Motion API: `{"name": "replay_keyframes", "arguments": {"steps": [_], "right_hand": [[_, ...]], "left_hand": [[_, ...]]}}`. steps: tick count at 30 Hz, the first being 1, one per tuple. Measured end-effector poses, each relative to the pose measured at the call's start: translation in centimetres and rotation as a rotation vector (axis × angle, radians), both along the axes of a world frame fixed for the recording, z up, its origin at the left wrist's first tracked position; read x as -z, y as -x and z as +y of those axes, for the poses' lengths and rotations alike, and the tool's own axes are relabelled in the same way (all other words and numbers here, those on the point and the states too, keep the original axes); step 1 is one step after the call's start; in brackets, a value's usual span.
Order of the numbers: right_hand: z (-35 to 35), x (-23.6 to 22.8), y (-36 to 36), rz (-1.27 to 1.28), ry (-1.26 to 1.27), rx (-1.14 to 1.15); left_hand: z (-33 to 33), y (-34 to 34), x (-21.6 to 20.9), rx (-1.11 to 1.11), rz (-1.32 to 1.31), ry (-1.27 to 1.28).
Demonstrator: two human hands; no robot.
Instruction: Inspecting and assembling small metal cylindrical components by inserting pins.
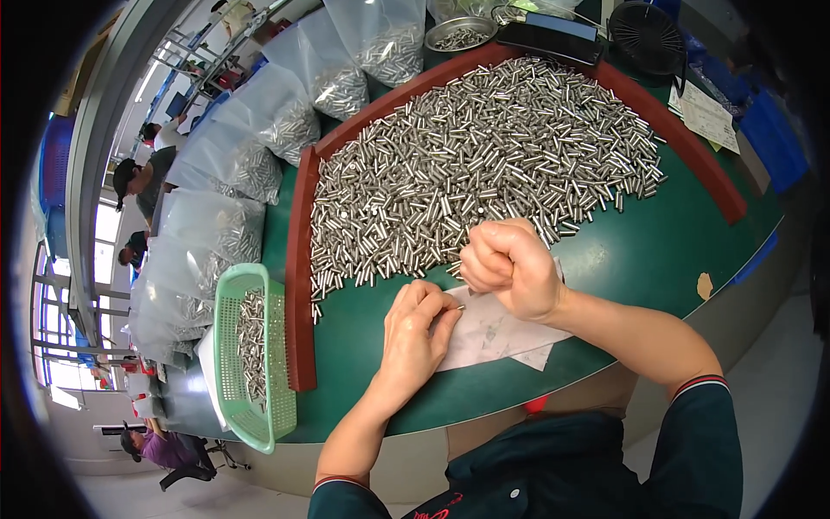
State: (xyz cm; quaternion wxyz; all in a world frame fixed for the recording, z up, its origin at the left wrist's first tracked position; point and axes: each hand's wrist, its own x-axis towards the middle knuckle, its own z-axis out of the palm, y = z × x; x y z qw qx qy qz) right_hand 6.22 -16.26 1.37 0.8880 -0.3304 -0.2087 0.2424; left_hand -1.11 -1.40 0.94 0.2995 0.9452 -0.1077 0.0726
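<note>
A big heap of short, shiny metal pins is spread over the green tabletop. My left hand is at the heap's near edge, thumb and fingers pinched together. A small bit of metal, which looks like one of the pins, shows at its fingertips. Just right of it and a little higher, my right hand is curled into a fist. Its fingers hide whatever is inside. Beneath both hands lies a pale cloth or paper sheet.
Dark red wooden strips fence the heap at the left, back and right. A green plastic basket holding pins stands left. Beyond are clear bags of pins, a metal bowl, a phone and a black fan.
</note>
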Motion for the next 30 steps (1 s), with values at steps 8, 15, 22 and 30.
{"name": "replay_keyframes", "arguments": {"steps": [8, 15, 22, 30], "right_hand": [[-0.2, 0.8, 0.3, 0.07, 0.002, -0.015], [-0.2, 0.8, 0.1, 0.084, 0.001, -0.033], [0.0, 0.9, 0.1, 0.099, -0.019, -0.038], [-0.1, 1.0, 0.0, 0.09, -0.006, -0.034]], "left_hand": [[3.5, -0.5, 0.8, -0.101, 0.696, 1.413], [3.6, -0.7, 0.5, -0.14, 0.721, 1.414], [4.7, -1.1, -0.2, -0.251, 0.595, 1.559], [5.9, -1.6, 0.1, -0.355, 0.069, 0.387]]}}
